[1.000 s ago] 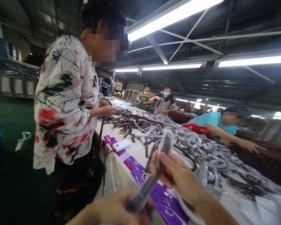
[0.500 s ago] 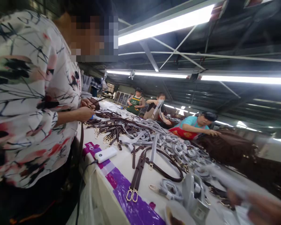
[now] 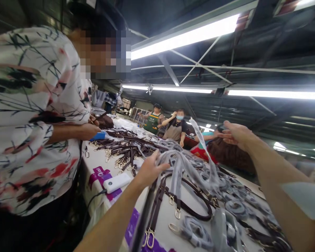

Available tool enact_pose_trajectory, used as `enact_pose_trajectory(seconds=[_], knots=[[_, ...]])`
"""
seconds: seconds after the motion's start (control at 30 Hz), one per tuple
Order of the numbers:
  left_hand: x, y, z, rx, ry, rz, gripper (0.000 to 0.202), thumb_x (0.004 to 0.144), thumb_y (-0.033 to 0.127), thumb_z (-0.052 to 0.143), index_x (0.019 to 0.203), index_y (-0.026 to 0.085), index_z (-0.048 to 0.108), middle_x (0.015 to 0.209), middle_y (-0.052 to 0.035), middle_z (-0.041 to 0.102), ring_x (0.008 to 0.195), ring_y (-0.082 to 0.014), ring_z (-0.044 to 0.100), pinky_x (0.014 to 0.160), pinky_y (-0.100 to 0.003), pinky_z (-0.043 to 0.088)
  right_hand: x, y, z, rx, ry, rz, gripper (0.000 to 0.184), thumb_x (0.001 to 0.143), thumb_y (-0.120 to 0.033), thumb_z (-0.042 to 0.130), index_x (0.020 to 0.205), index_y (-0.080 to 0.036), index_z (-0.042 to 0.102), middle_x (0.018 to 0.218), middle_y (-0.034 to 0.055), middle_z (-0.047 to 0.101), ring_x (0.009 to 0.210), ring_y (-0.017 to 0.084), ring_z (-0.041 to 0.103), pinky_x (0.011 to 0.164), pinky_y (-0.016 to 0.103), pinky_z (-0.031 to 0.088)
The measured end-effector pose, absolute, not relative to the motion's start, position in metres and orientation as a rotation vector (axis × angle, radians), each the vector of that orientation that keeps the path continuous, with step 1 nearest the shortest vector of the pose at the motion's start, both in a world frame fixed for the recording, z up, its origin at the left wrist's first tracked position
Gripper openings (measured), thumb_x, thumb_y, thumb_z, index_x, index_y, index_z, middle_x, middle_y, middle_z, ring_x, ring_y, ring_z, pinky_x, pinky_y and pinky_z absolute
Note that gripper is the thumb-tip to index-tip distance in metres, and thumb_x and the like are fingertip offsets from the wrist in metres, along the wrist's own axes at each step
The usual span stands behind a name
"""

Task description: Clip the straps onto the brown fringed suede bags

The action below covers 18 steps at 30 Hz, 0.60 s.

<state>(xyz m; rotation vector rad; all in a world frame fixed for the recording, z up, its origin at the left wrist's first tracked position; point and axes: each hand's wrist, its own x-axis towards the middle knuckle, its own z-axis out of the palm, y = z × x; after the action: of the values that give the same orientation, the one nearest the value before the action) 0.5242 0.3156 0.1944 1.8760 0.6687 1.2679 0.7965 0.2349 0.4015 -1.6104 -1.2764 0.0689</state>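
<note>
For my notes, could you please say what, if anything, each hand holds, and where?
Left hand: dark strap, by its upper visible part. Right hand: nothing visibly held.

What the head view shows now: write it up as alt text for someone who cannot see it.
A person's left hand grips a dark strap and filmy plastic, with the right hand held up above a table strewn with straps and plastic-wrapped coils. A co-worker in a floral shirt stands at left; others are beyond.

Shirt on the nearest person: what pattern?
White shirt with red, pink and dark blotches and thin lines; best seen in the head view.
</note>
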Motion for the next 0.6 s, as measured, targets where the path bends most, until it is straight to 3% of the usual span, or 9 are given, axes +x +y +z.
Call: enact_pose_trajectory(seconds=[0.07, 0.13, 0.2, 0.3, 0.43, 0.6], knots=[[0.541, 0.331, 0.207, 1.904, 0.928, 1.365, 0.066, 0.077, 0.029, 0.071, 0.136, 0.01, 0.049, 0.142, -0.019, 0.051, 0.13, -0.0315, 0.047, 0.109, -0.04, 0.036, 0.795, 0.228, 0.397, -1.667, -1.26, 0.087, 0.042, 0.098, -0.042, 0.042, 0.129, -0.016, 0.051, 0.126, 0.0167, 0.06, 0.082, 0.015, 0.065, 0.062, 0.026, 0.046], [0.55, 0.339, 0.194, 1.974, 1.032, 1.293, 0.07, 0.077, 0.027, 0.067, 0.141, 0.009, 0.044, 0.144, -0.0192, 0.048, 0.132, -0.0296, 0.047, 0.109, -0.037, 0.035, 0.795, 0.213, 0.367, -1.736, -1.364, 0.194, 0.041, 0.091, -0.04, 0.053, 0.124, -0.016, 0.056, 0.121, 0.0141, 0.066, 0.081, 0.016, 0.066, 0.058, 0.023, 0.045], [0.549, 0.337, 0.157, 2.086, 0.993, 1.096, 0.062, 0.078, 0.026, 0.061, 0.137, 0.013, 0.049, 0.139, -0.0143, 0.055, 0.127, -0.0273, 0.052, 0.107, -0.035, 0.038, 0.796, 0.193, 0.32, -1.815, -1.469, 0.35, 0.048, 0.08, -0.044, 0.061, 0.117, -0.013, 0.06, 0.109, 0.0134, 0.07, 0.075, 0.018, 0.066, 0.053, 0.023, 0.045], [0.53, 0.319, 0.094, 2.123, 0.966, 0.881, 0.042, 0.073, 0.023, 0.06, 0.114, 0.014, 0.067, 0.121, -0.0124, 0.068, 0.114, -0.0283, 0.06, 0.102, -0.036, 0.044, 0.797, 0.157, 0.241, -1.919, -1.59, 0.581, 0.054, 0.072, -0.053, 0.063, 0.109, -0.013, 0.065, 0.092, 0.01, 0.072, 0.067, 0.018, 0.065, 0.048, 0.024, 0.044], [0.497, 0.292, 0.059, 2.075, 0.878, 0.834, 0.035, 0.078, 0.028, 0.054, 0.107, 0.016, 0.07, 0.116, -0.0095, 0.07, 0.112, -0.0257, 0.061, 0.101, -0.035, 0.044, 0.779, 0.102, 0.179, -2.026, -1.658, 0.845, 0.047, 0.076, -0.053, 0.058, 0.106, -0.018, 0.069, 0.084, 0.006, 0.07, 0.068, 0.017, 0.065, 0.05, 0.022, 0.045], [0.466, 0.258, 0.077, 1.916, 0.796, 0.873, 0.033, 0.081, 0.035, 0.052, 0.104, 0.018, 0.069, 0.107, -0.0066, 0.072, 0.101, -0.0241, 0.064, 0.092, -0.034, 0.048, 0.739, 0.04, 0.171, -2.074, -1.735, 0.942, 0.035, 0.081, -0.048, 0.059, 0.105, -0.027, 0.073, 0.09, 0.0053, 0.072, 0.073, 0.019, 0.067, 0.064, 0.025, 0.053]])
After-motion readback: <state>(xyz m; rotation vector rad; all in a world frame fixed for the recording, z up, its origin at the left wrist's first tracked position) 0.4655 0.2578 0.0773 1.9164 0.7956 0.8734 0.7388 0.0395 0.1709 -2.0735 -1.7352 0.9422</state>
